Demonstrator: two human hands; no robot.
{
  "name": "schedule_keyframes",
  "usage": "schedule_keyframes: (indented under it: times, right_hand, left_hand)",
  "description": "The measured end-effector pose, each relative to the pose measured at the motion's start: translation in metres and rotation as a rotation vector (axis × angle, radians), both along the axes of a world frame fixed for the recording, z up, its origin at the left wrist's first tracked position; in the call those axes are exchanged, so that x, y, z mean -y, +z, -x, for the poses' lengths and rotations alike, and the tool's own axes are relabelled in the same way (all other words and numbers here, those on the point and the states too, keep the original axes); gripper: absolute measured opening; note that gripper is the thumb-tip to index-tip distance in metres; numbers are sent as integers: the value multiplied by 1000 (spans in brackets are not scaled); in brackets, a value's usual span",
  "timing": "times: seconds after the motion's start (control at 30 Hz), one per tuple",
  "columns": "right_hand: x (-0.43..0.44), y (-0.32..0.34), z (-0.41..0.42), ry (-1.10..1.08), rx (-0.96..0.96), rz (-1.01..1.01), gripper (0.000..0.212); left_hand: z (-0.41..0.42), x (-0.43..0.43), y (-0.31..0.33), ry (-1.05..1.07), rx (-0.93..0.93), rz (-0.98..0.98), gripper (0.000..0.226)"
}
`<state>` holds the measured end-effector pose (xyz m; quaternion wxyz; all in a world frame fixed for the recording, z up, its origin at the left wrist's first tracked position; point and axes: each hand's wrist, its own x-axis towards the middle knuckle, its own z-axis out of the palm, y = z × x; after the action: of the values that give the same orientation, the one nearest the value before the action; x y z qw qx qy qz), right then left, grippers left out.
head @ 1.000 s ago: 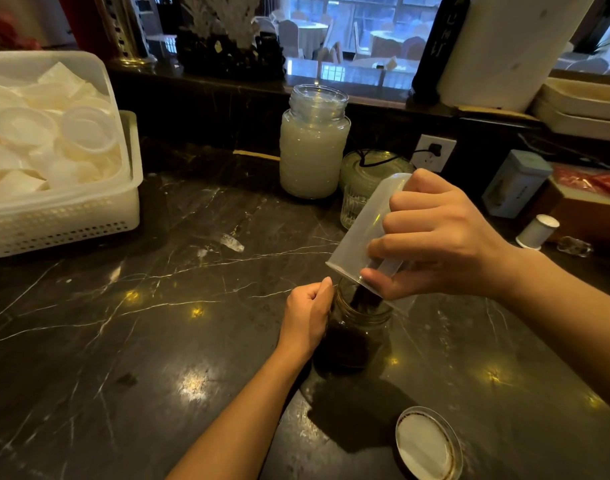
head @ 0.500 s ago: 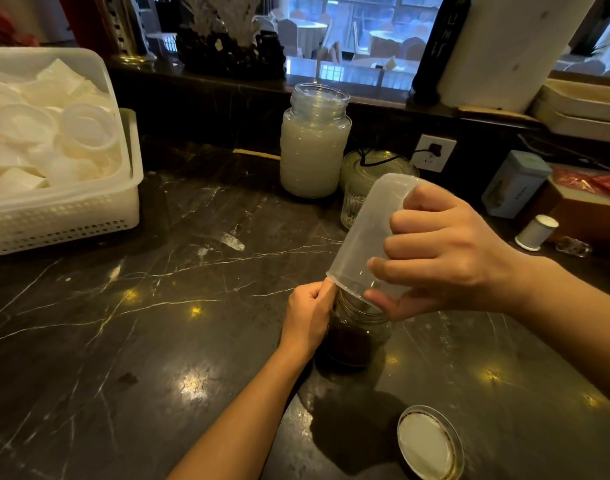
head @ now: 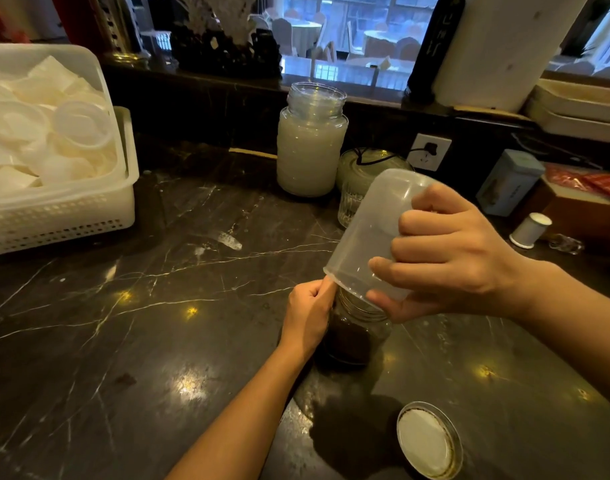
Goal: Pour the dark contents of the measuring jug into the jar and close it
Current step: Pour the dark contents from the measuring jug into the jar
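Note:
A small glass jar (head: 357,336) holding dark contents stands on the dark marble counter (head: 130,341). My left hand (head: 308,315) grips the jar's left side near its neck. My right hand (head: 449,258) holds a translucent plastic measuring jug (head: 367,233) almost upside down, its rim right over the jar's mouth. The jug looks empty inside. The jar's lid (head: 430,441) lies upturned on the counter to the front right, white inside with a dark rim.
A white basket (head: 64,206) of plastic lids sits far left. A tall jar of milky liquid (head: 310,143) and a small glass (head: 348,206) stand behind. A tin (head: 509,181) and a small white bottle (head: 530,230) lie right, beside a wall socket (head: 430,152).
My right hand has tipped the jug steeper, from slanted to nearly upside down over the jar's mouth. The dark stream seen earlier is gone. My left hand stays on the jar.

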<state>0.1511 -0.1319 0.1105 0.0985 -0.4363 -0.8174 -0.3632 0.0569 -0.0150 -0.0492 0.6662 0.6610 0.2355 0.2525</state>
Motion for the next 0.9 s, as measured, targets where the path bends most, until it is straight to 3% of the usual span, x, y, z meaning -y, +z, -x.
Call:
schedule_keyframes:
  times: [0.07,0.2,0.47,0.7,0.9]
  right_hand:
    - [0,0,0,-10,-14,19,33]
    - [1,0,-1,-26,-4,-9,31]
    - [8,-3,-2,-29,-60,-23,30]
    - [26,-13,-18,-262,-420,-213,36]
    - [51,-46,-15,-391,-1047,-318,36]
  left_hand:
    - [0,1,0,7,-2,-18,77]
    - [-1,1,-1,43,-38,-47,46]
    - [-5,-1,-8,46,-52,-75,44]
    - [-10,-4,-14,81,-71,-137,49]
    - [-10,-3,-14,80,-49,-146,47]
